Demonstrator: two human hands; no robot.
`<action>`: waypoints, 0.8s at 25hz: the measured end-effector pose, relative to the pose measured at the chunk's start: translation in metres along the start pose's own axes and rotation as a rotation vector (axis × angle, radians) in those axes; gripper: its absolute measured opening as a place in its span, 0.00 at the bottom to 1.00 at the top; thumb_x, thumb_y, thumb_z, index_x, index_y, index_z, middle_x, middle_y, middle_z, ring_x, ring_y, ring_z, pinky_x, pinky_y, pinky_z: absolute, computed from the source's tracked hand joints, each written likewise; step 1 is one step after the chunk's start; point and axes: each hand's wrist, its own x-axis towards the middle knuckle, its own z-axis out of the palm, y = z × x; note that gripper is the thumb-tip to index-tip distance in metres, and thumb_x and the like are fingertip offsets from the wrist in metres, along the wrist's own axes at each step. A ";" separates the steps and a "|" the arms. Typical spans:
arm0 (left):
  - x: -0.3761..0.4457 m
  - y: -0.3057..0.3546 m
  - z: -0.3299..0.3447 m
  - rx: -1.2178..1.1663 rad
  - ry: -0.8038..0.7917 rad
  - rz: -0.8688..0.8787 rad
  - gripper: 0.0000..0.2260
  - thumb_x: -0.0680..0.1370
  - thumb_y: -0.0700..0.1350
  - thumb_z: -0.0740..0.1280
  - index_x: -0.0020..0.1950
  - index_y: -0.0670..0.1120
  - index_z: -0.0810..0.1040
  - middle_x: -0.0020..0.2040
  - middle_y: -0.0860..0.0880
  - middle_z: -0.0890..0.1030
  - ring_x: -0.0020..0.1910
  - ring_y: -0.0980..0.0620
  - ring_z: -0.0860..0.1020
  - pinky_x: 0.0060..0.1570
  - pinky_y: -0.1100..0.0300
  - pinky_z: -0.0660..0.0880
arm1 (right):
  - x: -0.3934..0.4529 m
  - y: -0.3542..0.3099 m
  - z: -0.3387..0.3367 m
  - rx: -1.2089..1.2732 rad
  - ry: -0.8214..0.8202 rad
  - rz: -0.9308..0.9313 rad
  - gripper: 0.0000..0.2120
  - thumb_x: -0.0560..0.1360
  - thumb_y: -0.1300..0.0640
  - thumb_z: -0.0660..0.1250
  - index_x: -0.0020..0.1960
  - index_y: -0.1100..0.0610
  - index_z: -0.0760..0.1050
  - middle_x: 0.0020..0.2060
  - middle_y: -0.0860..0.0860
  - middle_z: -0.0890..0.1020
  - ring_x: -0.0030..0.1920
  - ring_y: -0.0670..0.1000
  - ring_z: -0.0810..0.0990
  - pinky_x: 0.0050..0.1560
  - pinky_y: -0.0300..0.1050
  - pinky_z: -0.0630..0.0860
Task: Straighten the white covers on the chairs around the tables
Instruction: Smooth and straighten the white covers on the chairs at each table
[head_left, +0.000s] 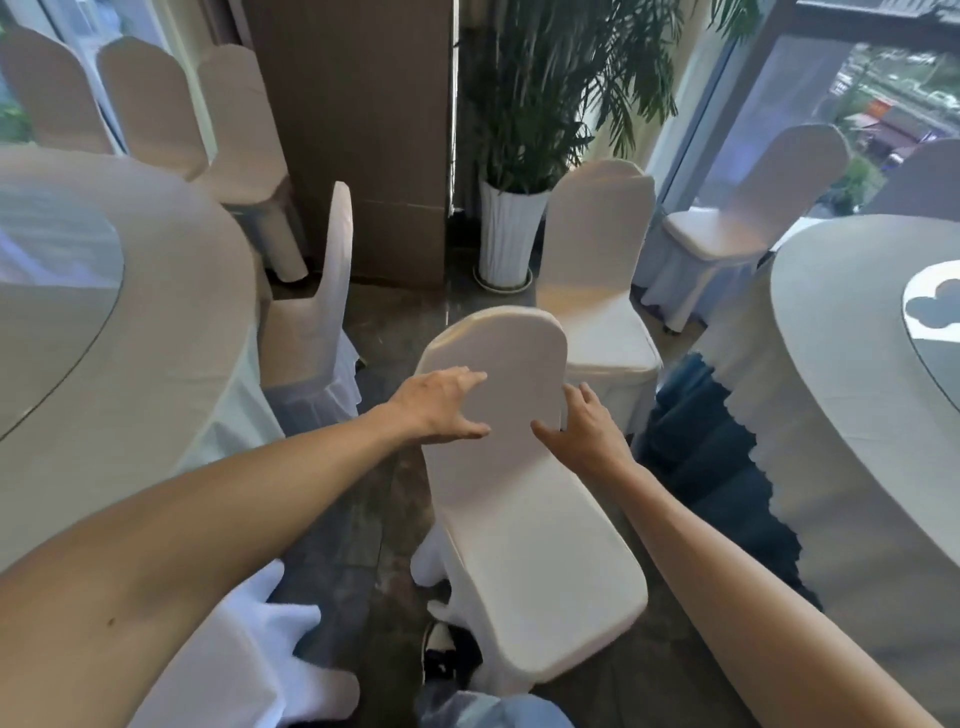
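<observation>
A chair in a white cover (511, 478) stands right in front of me, its seat toward me and its backrest away. My left hand (441, 402) lies on the left edge of the backrest, fingers spread and thumb on the front of the cover. My right hand (587, 426) is at the right edge of the backrest, fingers curled round the side and thumb on the front. Neither hand has fabric pinched. The cover looks smooth on the back and seat.
A round table (171, 332) with a white cloth fills the left, another round table (841, 332) the right. Several covered chairs ring them, one (597, 270) just behind mine. A potted plant (506, 234) and a brown pillar (358, 140) stand ahead. My shoe (441, 652) is beside the chair's leg.
</observation>
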 end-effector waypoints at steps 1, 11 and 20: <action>0.020 -0.015 -0.004 0.003 -0.031 0.005 0.38 0.73 0.65 0.68 0.78 0.52 0.62 0.75 0.48 0.67 0.71 0.47 0.69 0.67 0.48 0.70 | 0.026 -0.005 0.004 0.025 -0.007 0.034 0.33 0.72 0.37 0.64 0.70 0.53 0.65 0.63 0.51 0.72 0.63 0.56 0.73 0.59 0.58 0.75; 0.208 -0.108 -0.017 0.256 -0.247 0.332 0.37 0.69 0.49 0.75 0.76 0.52 0.65 0.71 0.48 0.70 0.67 0.47 0.69 0.64 0.50 0.71 | 0.189 -0.021 0.042 0.503 -0.106 0.407 0.30 0.69 0.40 0.69 0.64 0.56 0.70 0.58 0.52 0.78 0.56 0.54 0.77 0.56 0.52 0.77; 0.394 -0.122 0.037 0.588 -0.368 1.011 0.43 0.73 0.41 0.72 0.80 0.55 0.50 0.81 0.47 0.42 0.79 0.44 0.44 0.75 0.39 0.52 | 0.256 -0.023 0.086 0.812 0.026 0.854 0.26 0.73 0.44 0.71 0.65 0.56 0.70 0.46 0.46 0.73 0.48 0.48 0.75 0.54 0.49 0.77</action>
